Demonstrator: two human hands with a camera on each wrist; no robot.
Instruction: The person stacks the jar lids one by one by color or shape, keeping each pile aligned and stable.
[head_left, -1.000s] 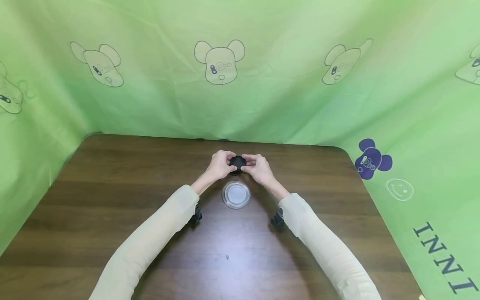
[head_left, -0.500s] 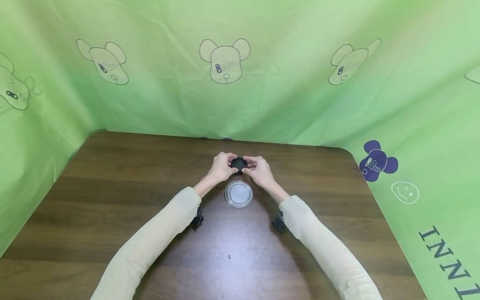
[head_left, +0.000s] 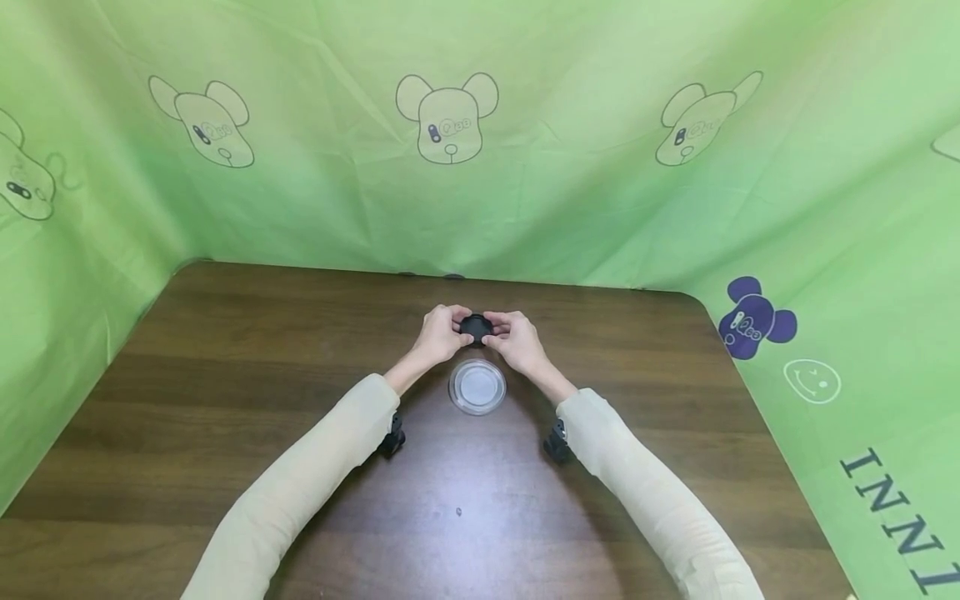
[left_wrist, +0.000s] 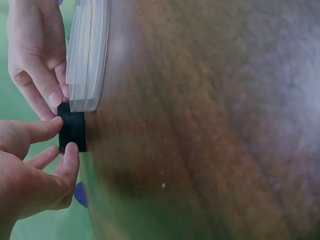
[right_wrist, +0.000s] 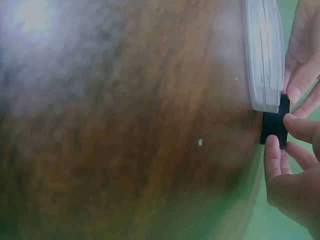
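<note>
A small black round puck-like thing [head_left: 476, 329] stands on the wooden table between my two hands. My left hand [head_left: 441, 332] pinches its left side with thumb and fingers. On the opposite side my right hand [head_left: 518, 340] grips it the same way. In the left wrist view the black thing [left_wrist: 72, 131] appears as a short, straight-sided block touching the tabletop. Just nearer to me sits a clear round plastic container [head_left: 477, 387], apart from both hands. The right wrist view shows this container [right_wrist: 264, 55] in front of part of the black thing [right_wrist: 274, 128].
The brown wooden table [head_left: 300, 483] reaches back to a green printed cloth [head_left: 315, 208], which also hangs along both sides. A tiny speck [head_left: 459, 512] lies on the near part of the tabletop. A dark wrist camera [head_left: 557, 443] hangs below the right sleeve.
The head view has shifted slightly, moving the whole scene a little to the right. Both hands keep their hold on the black thing, with no clear movement of it or the container.
</note>
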